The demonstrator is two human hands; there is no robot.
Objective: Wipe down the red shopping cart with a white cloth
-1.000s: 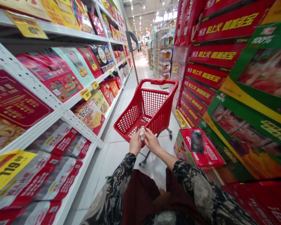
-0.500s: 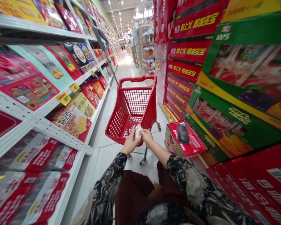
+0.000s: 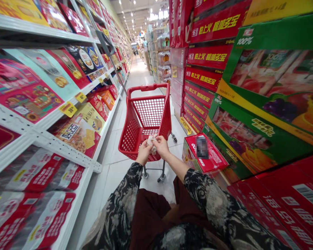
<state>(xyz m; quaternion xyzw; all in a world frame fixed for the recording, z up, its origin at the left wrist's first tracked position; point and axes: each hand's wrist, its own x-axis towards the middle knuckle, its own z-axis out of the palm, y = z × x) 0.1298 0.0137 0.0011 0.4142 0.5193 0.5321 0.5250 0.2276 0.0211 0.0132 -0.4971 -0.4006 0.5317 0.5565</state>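
Note:
Both my hands meet just over the near rim of a red shopping cart [image 3: 135, 130] in a store aisle. My left hand [image 3: 144, 153] and my right hand [image 3: 161, 146] are closed together on a small crumpled white tissue [image 3: 151, 143], fingers pinching it between them. The cart's basket looks to hold nothing. Its red handle [image 3: 148, 87] is on the far side, away from me. My patterned sleeves and dark red skirt fill the bottom of the view.
White shelves [image 3: 41, 123] of boxed snacks with yellow price tags run along the left. Stacked red [image 3: 206, 78] and green drink cartons [image 3: 263, 104] wall the right, with one red box [image 3: 206, 154] jutting into the aisle beside the cart. A tiled floor [image 3: 141, 73] stretches ahead.
The view has swung left and the cart now sits more centred. My hands have kept working the tissue, with the right hand now lying over the top of it.

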